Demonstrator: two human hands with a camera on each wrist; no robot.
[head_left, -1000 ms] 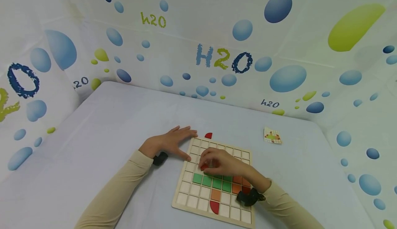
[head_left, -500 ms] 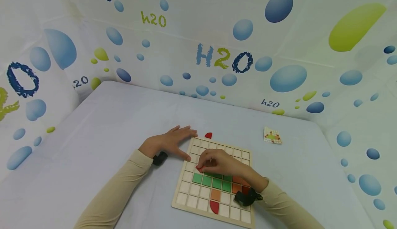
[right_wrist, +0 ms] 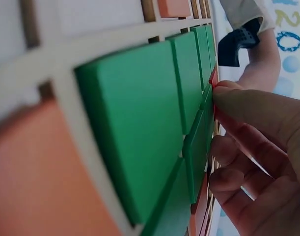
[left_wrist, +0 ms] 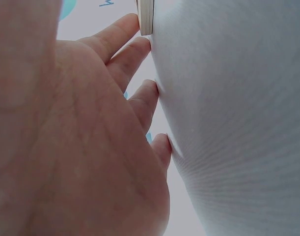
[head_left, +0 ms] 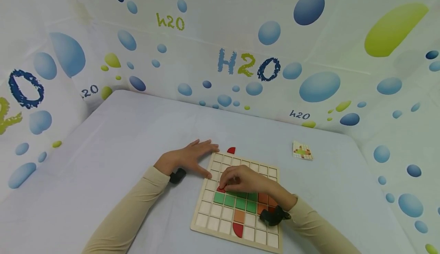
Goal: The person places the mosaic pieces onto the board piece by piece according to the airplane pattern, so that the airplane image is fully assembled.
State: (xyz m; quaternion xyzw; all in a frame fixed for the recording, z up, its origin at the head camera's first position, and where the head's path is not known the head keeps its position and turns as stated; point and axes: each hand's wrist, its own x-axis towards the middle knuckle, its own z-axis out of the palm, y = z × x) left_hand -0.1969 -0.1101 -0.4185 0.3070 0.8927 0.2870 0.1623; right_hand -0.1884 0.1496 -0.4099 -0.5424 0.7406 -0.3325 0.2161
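Note:
A pale wooden grid board (head_left: 216, 210) lies on the table, with green square tiles (head_left: 229, 200), orange tiles (head_left: 239, 216) and a red quarter-circle tile (head_left: 238, 229) in its cells. My right hand (head_left: 244, 179) pinches another red quarter-circle tile (head_left: 220, 190) between thumb and forefinger, at the cell just above the green row's left end. In the right wrist view only a sliver of that red tile (right_wrist: 213, 76) shows beyond the large green tiles (right_wrist: 135, 123). Spread wide, my left hand (head_left: 187, 157) touches the board's left side; the left wrist view shows fingertips by its edge (left_wrist: 146, 17).
One loose red quarter-circle tile (head_left: 231, 150) lies on the table just behind the board. Farther right is a small pattern card (head_left: 302, 150). A white printed sheet (head_left: 206, 28) with blue and green drops stands round the table's back and sides.
My right hand has shifted slightly left, and the red tile in its fingers has gone from tilted to lying nearly flat at the cell. The left hand has stayed in place.

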